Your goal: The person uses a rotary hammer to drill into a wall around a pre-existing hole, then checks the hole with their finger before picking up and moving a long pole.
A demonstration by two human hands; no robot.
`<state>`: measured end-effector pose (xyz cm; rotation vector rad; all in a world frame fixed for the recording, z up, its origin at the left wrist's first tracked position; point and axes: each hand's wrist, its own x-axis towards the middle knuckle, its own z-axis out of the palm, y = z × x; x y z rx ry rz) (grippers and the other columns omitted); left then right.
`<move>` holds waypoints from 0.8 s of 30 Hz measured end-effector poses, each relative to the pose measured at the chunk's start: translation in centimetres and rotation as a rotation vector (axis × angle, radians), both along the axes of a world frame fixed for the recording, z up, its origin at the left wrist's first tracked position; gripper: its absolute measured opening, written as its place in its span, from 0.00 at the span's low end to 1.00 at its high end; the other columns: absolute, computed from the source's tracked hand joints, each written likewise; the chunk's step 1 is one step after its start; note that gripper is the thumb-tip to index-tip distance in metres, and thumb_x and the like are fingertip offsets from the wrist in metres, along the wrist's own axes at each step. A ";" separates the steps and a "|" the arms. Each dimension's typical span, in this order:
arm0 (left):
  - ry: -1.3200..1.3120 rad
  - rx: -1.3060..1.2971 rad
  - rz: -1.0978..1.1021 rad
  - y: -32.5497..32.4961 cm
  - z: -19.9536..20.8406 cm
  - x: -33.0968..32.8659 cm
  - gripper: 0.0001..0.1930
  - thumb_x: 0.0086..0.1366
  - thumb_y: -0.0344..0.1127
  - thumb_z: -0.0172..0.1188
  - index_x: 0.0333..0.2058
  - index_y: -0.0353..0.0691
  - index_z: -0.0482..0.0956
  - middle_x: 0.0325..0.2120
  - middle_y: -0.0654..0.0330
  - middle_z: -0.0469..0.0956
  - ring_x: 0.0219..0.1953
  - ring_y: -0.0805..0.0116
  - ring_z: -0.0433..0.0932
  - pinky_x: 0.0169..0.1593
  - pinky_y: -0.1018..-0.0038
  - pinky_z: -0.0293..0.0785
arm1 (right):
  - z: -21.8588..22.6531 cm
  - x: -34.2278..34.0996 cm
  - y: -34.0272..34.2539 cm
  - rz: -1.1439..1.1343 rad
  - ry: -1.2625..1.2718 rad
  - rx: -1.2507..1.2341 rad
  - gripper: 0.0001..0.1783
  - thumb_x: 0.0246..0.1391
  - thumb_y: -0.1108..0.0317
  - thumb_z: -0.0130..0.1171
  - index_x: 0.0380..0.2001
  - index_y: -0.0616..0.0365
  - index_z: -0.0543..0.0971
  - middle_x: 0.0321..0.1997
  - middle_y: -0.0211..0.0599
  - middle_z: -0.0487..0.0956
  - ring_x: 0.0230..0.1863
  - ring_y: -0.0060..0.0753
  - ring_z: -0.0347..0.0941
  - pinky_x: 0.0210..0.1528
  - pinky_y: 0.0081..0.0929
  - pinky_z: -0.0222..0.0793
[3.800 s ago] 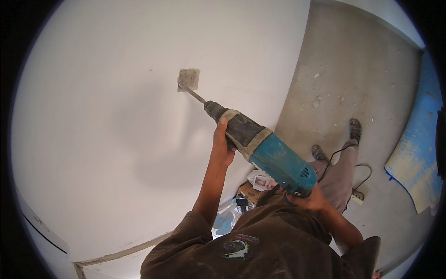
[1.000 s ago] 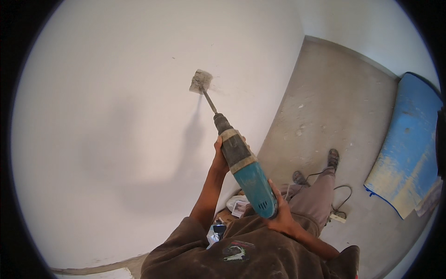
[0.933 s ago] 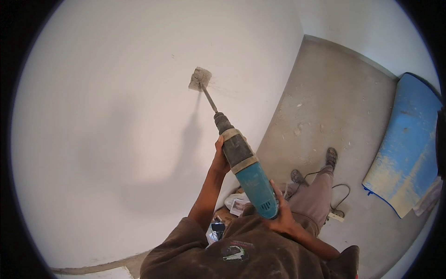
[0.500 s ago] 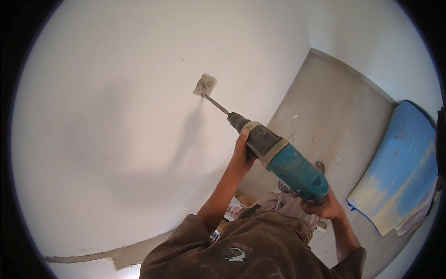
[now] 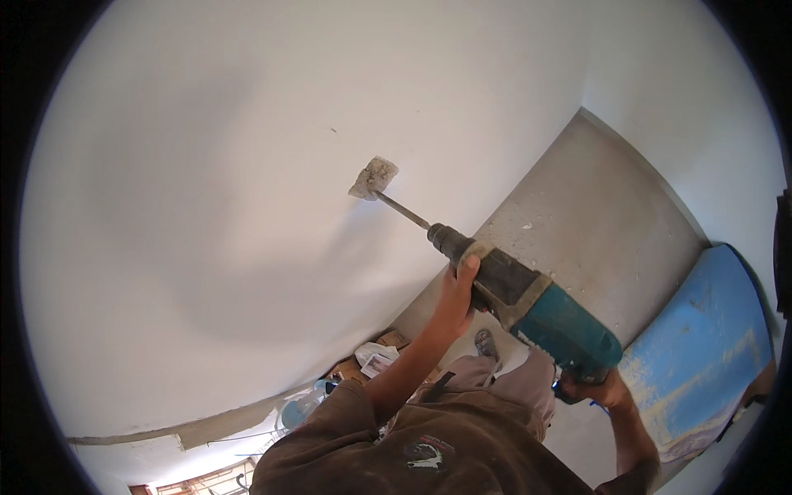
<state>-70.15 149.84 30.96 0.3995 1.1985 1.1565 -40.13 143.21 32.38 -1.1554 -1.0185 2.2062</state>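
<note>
A teal and black rotary hammer [image 5: 540,301] slants across the middle of the head view, held in both hands. Near its front, my left hand [image 5: 462,293] wraps round the black body just behind the chuck, thumb on top. At the back, my right hand [image 5: 601,389] is closed on the rear handle; most of its fingers are hidden. The long steel chisel bit [image 5: 403,209] meets the lower edge of a rough chipped patch [image 5: 375,176], roughly square, in the white wall [image 5: 223,190]. Grey-brown masonry shows inside the patch.
Debris bits [image 5: 528,225] dot the grey floor [image 5: 615,198] beside the wall. At the right leans a worn blue board or pad [image 5: 701,338]. Behind my left arm are a white bag [image 5: 377,356], boxes and a bluish plastic container [image 5: 299,408]. My shoe [image 5: 486,342] is below the tool.
The view has shifted, so the patch and tool appear lower and further right. More clutter shows at the lower left. Both hands keep their hold, with the bit still at the patch's lower edge.
</note>
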 end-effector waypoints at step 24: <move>0.065 0.072 -0.088 -9.1 -4.5 -6.1 0.41 0.52 0.64 0.61 0.54 0.37 0.63 0.41 0.59 0.72 0.42 0.69 0.75 0.41 0.70 0.76 | -8.6 -10.9 -15.0 0.078 -0.171 0.737 0.61 0.35 0.70 0.72 0.66 0.67 0.41 0.62 0.53 0.63 0.61 0.44 0.64 0.63 0.37 0.56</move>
